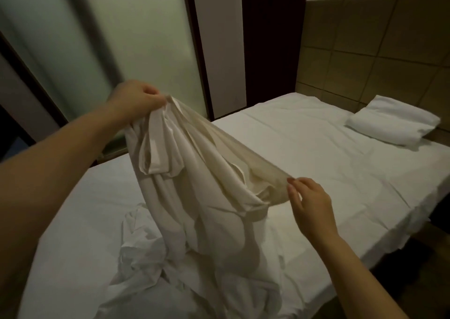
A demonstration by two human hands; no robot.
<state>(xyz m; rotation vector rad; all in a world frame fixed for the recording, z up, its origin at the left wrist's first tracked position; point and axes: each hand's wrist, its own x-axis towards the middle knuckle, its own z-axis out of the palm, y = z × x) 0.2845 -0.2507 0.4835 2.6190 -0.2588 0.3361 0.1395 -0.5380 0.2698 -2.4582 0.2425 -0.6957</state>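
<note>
A crumpled white sheet (194, 197) is lifted above the bed (316, 163), its lower part bunched on the mattress near me. My left hand (138, 99) grips the sheet's upper edge, raised high at the left. My right hand (309, 204) pinches the same edge lower and to the right with thumb and fingertips, its other fingers loosely spread. The edge is stretched taut between both hands.
A white pillow (392, 121) lies at the bed's far right, against a tan padded headboard (365, 43). Frosted glass panels (121, 38) and a dark frame stand beyond the bed's left side. Dark floor shows past the bed's right edge.
</note>
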